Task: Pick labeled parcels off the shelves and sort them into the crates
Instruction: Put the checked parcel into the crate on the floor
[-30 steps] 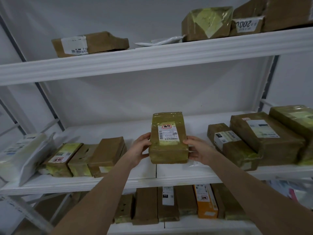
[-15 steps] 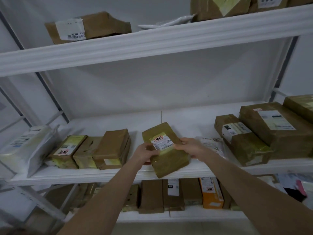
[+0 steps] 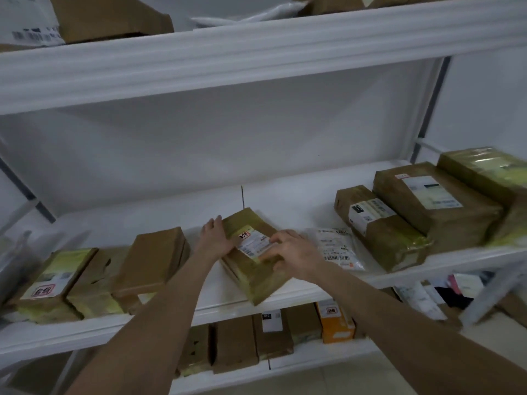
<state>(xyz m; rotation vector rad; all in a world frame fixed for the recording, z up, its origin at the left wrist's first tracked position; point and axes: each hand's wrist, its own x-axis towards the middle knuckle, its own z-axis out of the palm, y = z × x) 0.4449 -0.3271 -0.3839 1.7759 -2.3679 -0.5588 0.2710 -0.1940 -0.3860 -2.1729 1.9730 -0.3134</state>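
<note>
I am pressing the labeled parcel onto the shelf, left hand alongside, right hand on top, both grips wide.

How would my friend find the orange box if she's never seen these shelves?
Start at the white rack of shelves and drop to the lowest shelf in view. In its row, the orange box stands right of the brown parcels: the only bright orange one, with a red-marked white label on top.

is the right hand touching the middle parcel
Touching. The head view shows the right hand resting on top of the parcel, partly covering its label.
</note>
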